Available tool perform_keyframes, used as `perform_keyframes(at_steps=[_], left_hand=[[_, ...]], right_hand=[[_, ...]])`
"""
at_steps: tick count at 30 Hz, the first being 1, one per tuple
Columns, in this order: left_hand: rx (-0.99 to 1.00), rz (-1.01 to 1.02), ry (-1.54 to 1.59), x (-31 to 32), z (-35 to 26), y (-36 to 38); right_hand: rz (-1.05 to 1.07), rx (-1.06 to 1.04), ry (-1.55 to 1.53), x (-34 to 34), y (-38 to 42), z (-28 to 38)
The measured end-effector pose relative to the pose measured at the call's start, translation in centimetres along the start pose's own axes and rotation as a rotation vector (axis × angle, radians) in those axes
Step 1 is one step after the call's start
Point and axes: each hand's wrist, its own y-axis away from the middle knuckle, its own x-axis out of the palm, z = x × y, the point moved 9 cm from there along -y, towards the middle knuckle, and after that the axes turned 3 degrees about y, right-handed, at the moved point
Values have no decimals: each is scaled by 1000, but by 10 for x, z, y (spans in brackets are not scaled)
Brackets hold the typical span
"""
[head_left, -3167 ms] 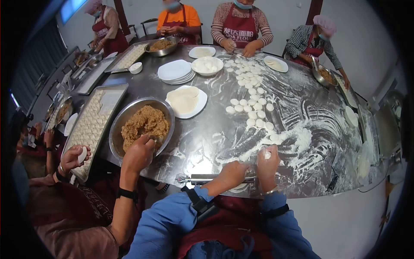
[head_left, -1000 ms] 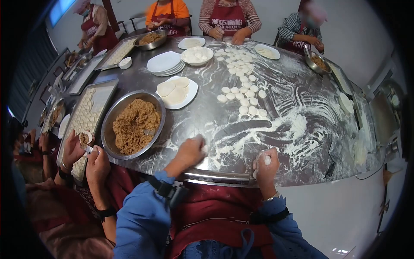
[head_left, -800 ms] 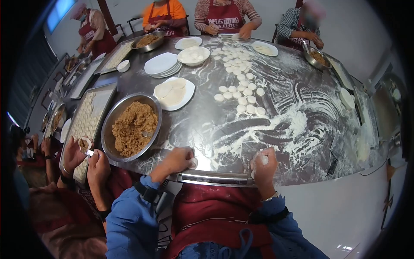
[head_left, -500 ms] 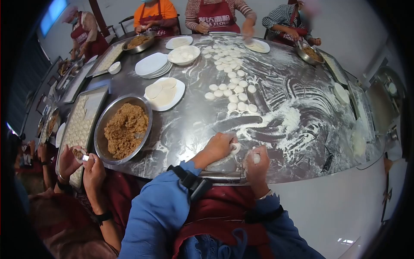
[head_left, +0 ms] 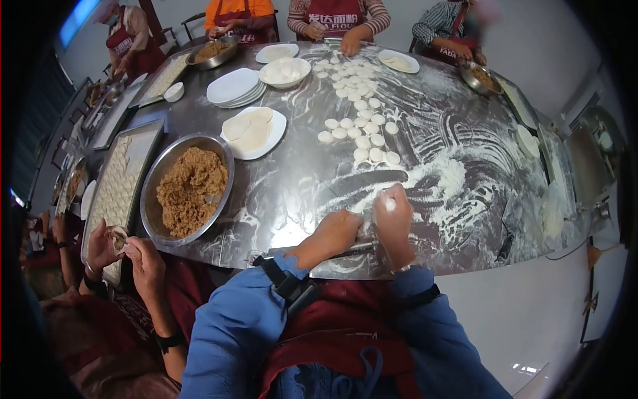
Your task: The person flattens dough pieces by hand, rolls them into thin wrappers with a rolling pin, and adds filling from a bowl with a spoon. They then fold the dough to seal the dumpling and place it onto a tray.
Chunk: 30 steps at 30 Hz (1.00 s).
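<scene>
My left hand (head_left: 337, 234) is closed over the floured table near its front edge, its fingertips hidden. A metal rod (head_left: 361, 249) lies just below this hand. Beside it, my right hand (head_left: 393, 219) is raised in a fist; a small white patch shows at its fingers, too unclear to name. Farther up the steel table (head_left: 299, 173) lie many white dough rounds (head_left: 362, 141). Loose flour (head_left: 450, 178) is spread to the right of my right hand.
At the left stand a steel bowl of brown filling (head_left: 193, 189), a plate with flat wrappers (head_left: 256, 136), stacked plates (head_left: 232, 86) and a tray of dumplings (head_left: 116, 183). A co-worker's hands (head_left: 126, 253) hold a filled wrapper. Several people stand across the table.
My right hand has moved up and slightly left. The rod has shifted up from the table edge. The white disc beside my left hand no longer shows. Across the table, a co-worker's hand has moved left.
</scene>
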Motion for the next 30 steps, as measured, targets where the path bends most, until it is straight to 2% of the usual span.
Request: perform_keyframes(at_steps=[2,3,4,5,9,11,12,14,16,18,20,22,24,28,30], left_hand=[[-91,-99,-121,-7,6,-3],[-58,-25,-84,1,9,-1],[4,7,-128,7,11,2],[-22,7,-64,4,12,8],[-71,-24,7,-1,5,23],[-132,-62,-49,-2,6,13],[-197,-117,-103,-6,11,8],[-172,-191,-68,-8,15,4],[-23,-98,-148,-1,6,6],[-20,-97,-97,-5,10,18],[-130,-86,73,-2,24,27],[-107,-138,18,-8,10,28],[-231,-174,-96,-12,12,17],[-138,-218,15,-4,23,17],[62,-169,10,7,25,23]], right_hand=[[-36,-121,17,5,-6,13],[-36,-124,19,3,2,9],[-28,-38,-42,-3,13,-7],[-14,58,-97,-8,28,-23],[-30,147,-192,-17,51,-34],[-16,-19,1,-5,8,9],[-23,-24,2,3,0,9],[-111,-177,63,11,-10,14],[-84,-188,60,-5,14,8],[-29,39,-72,-14,40,-26],[-53,62,-112,-13,40,-31],[-93,115,-140,-13,40,-28],[-103,-172,58,2,-1,15],[-89,-167,147,1,10,6],[-90,-17,-101,-18,44,-29]])
